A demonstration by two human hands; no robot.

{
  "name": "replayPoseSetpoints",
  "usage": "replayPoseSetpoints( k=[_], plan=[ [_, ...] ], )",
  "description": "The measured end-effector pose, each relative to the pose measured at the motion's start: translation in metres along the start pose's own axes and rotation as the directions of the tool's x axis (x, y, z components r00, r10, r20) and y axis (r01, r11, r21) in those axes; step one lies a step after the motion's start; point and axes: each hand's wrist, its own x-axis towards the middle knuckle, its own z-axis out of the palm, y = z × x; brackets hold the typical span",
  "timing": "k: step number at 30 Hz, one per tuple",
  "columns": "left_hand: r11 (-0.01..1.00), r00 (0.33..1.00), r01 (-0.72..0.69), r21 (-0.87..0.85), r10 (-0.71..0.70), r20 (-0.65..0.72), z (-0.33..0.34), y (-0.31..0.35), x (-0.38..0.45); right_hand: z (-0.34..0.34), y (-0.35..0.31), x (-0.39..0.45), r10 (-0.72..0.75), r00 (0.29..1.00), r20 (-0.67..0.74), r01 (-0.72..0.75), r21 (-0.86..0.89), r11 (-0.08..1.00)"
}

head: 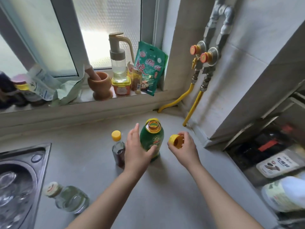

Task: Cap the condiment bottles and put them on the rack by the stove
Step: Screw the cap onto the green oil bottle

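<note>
An uncapped green-labelled oil bottle (151,139) stands upright on the grey countertop (92,154), the left hand (137,150) wrapped around its side. The right hand (184,149) grasps its yellow cap (175,141) just beside it. A capped dark sauce bottle (118,148) stands to the left.

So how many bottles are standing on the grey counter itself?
3: a green-labelled open plastic bottle in the left hand, a small dark glass bottle with a yellow cap beside it, and a clear glass bottle near the sink. None looks hidden.
</note>
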Motion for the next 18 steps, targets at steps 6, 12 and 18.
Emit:
replayPoseSetpoints(
  k=[6, 12, 18],
  plan=[
    [0.994, 0.983, 0.097, -0.04, -0.089, 0.163, 0.01, 0.0, 0.038, -0.023, -0.073, 0.015, -0.141, 0.99, 0.001, 0.128, 0.413, 0.902],
    [0.994, 0.979, 0.07, -0.081, -0.053, 0.196, 0.011, -0.008, 0.042, -0.017, -0.092, 0.024, -0.263, 0.951, 0.16, 0.158, 0.479, 0.863],
    [0.997, 0.967, 0.031, -0.068, -0.013, 0.253, 0.003, -0.004, 0.043, -0.028, -0.083, 0.032, -0.273, 0.902, 0.335, 0.192, 0.257, 0.947]
  ],
)
